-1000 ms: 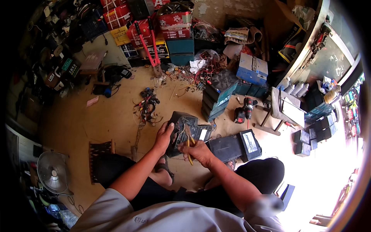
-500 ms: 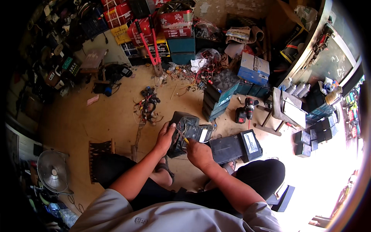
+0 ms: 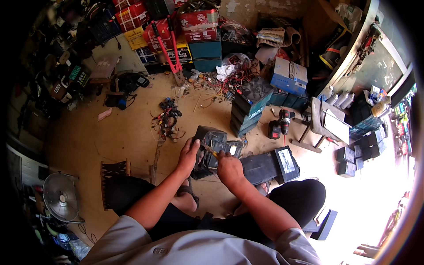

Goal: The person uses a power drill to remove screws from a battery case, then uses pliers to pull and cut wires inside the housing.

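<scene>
A black plastic case point(image 3: 206, 133) stands tilted and open on the floor between my feet, with wires showing inside it. My left hand point(image 3: 189, 154) is closed on its left upper edge, thumb on top. In my right hand point(image 3: 230, 169) is a slim yellow-handled tool point(image 3: 215, 153); its metal end points into the case's opening. The exact kind of tool is hard to make out, and my fist hides most of its handle. Beside the case, to the right, lies a long black box point(image 3: 260, 168) with a white label at its far end.
A black-and-red cordless drill point(image 3: 285, 124) stands on the floor near stacked dark batteries point(image 3: 251, 106). Tangled wires and connectors point(image 3: 168, 117) lie ahead. Red-handled bolt cutters point(image 3: 173, 53) lean on boxes at the back. A fan point(image 3: 61, 196) is at the left, a low stool point(image 3: 324, 119) at the right.
My right hand has moved slightly up and away from me with the yellow-handled tool, whose angle has flattened a little. My left hand keeps its hold on the case.
</scene>
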